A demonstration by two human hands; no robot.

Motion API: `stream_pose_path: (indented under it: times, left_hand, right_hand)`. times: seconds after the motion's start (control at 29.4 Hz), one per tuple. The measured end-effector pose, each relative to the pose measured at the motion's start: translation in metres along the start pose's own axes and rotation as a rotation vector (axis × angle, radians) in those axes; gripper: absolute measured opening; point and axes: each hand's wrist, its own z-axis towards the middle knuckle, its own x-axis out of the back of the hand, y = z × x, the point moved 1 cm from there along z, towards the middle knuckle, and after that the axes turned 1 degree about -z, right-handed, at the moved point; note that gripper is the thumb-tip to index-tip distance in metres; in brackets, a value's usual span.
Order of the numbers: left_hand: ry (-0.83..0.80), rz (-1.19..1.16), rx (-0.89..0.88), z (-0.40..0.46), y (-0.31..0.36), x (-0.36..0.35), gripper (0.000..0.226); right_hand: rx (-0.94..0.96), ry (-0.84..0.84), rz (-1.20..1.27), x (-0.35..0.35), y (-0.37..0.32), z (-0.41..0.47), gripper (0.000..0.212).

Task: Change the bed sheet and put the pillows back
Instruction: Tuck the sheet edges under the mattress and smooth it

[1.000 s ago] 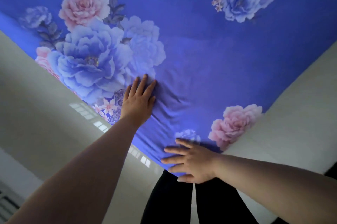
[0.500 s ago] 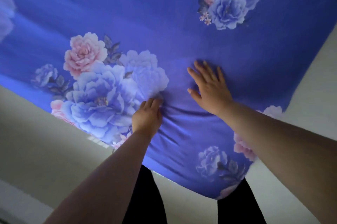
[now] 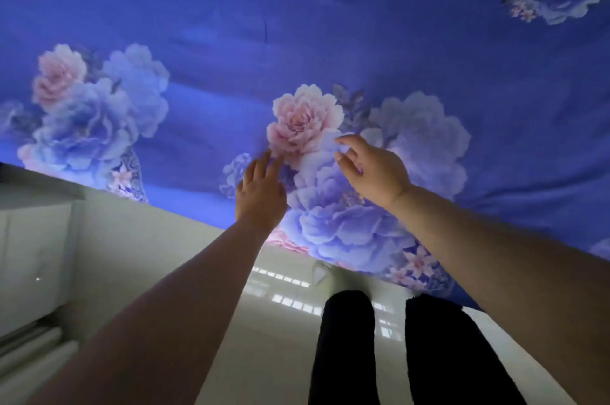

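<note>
Both hands (image 3: 260, 193) now higher over sheet (image 3: 330, 41)

The floor (image 3: 198, 272) is pale, smooth and shiny. Bright little squares of light (image 3: 290, 300) shine on the floor, like a window seen in a mirror. At the left edge of the floor stands a pale cupboard (image 3: 36, 239). Below the cupboard, in the corner, lie pale ridged strips (image 3: 29, 348). The light looks dim and blue.
</note>
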Motion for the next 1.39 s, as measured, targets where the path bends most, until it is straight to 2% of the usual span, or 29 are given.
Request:
stream_pose_path:
  times: [0.03, 0.1, 0.2, 0.31, 0.44, 0.61, 0.78, 0.92, 0.99, 1.05, 1.09, 1.16, 1.19, 1.26, 1.33, 1.39]
  left_hand:
    - [-0.034, 0.034, 0.005, 0.004, -0.013, 0.003, 0.065]
    - [-0.137, 0.078, 0.059, 0.019, -0.027, 0.010, 0.087]
    - [-0.331, 0.065, 0.117, 0.057, -0.026, 0.016, 0.120]
    - [-0.491, 0.051, 0.064, 0.094, -0.028, 0.010, 0.128]
    - [-0.465, 0.017, 0.079, 0.101, -0.033, 0.000, 0.126]
    - [-0.436, 0.035, 0.113, 0.100, -0.031, -0.001, 0.124]
    - [-0.458, 0.051, 0.123, 0.098, -0.028, -0.001, 0.124]
    - [-0.506, 0.075, 0.097, 0.099, -0.029, 0.007, 0.120]
    - [-0.473, 0.112, 0.019, 0.107, -0.030, 0.015, 0.096]
    - [-0.259, 0.081, -0.002, 0.128, -0.035, 0.037, 0.051]
    - [-0.115, 0.051, 0.011, 0.142, -0.037, 0.048, 0.041]
    - [0.137, 0.034, -0.050, 0.166, -0.044, 0.059, 0.038]
    - [0.194, 0.049, -0.108, 0.173, -0.048, 0.056, 0.043]
    - [0.092, 0.099, -0.136, 0.172, -0.059, 0.042, 0.057]
    - [-0.016, 0.128, -0.057, 0.152, -0.074, 0.016, 0.062]
    - [0.027, 0.130, 0.022, 0.122, -0.089, -0.007, 0.063]
  right_hand:
    - [0.018, -0.037, -0.019, -0.003, -0.006, 0.018, 0.040]
    - [0.108, -0.086, -0.210, -0.006, -0.005, 0.055, 0.058]
    - [-0.045, -0.118, -0.466, 0.004, 0.003, 0.115, 0.081]
    - [-0.126, -0.186, -0.509, 0.002, -0.001, 0.177, 0.094]
    - [-0.200, -0.276, -0.565, -0.023, -0.001, 0.212, 0.107]
    - [-0.189, -0.210, -0.622, -0.037, 0.006, 0.210, 0.105]
    - [-0.197, -0.235, -0.632, -0.035, 0.006, 0.210, 0.104]
    - [-0.148, -0.215, -0.686, -0.039, 0.010, 0.197, 0.088]
    - [-0.053, -0.164, -0.682, -0.052, 0.008, 0.177, 0.075]
    - [0.128, -0.099, -0.616, -0.072, -0.004, 0.143, 0.065]
    - [0.268, -0.092, -0.579, -0.085, -0.013, 0.122, 0.060]
    - [0.562, -0.151, -0.514, -0.117, -0.031, 0.075, 0.052]
    - [0.653, -0.208, -0.469, -0.130, -0.037, 0.054, 0.051]
    - [0.705, -0.303, -0.355, -0.139, -0.038, 0.038, 0.050]
    - [0.685, -0.322, -0.246, -0.133, -0.034, 0.044, 0.045]
    - [0.697, -0.318, -0.196, -0.124, -0.033, 0.054, 0.034]
